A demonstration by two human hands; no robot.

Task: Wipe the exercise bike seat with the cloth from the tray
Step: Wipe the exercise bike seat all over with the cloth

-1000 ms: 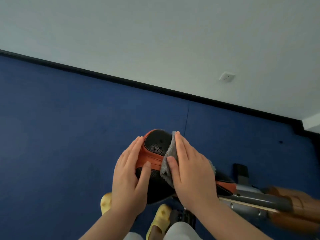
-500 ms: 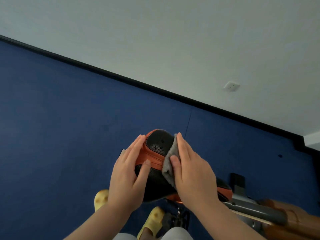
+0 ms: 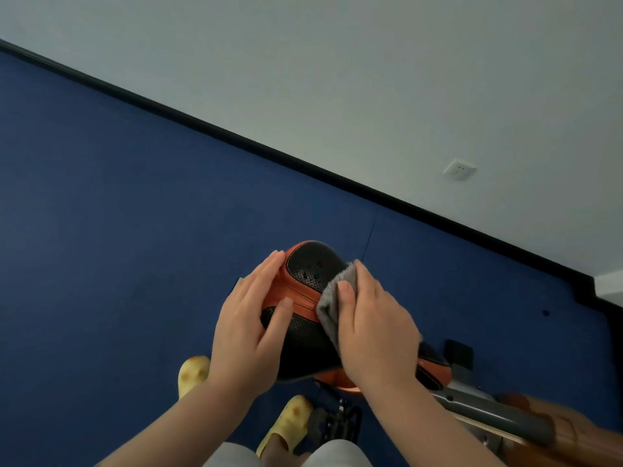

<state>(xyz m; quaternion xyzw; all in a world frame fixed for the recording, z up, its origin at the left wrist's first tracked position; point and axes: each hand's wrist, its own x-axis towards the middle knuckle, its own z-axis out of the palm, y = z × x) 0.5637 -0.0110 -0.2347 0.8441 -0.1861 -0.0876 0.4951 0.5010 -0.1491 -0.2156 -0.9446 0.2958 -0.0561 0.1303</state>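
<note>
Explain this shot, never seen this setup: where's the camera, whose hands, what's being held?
There is one picture, taken by a wide-angle camera worn on a person's head, looking forward and down. There is no robot; the two bare hands belong to the wearer.

The black and orange object in the middle is the exercise bike seat, with part of the bike's grey frame running off to the lower right. The left hand rests flat on the seat's left side, apparently steadying it, and holds nothing. The right hand presses a grey cloth against the seat's right side, with the fingers laid over it.

Below is a blue floor, meeting a pale wall that has a socket. The wearer's yellow shoes show at the bottom. No tray is in view.
</note>
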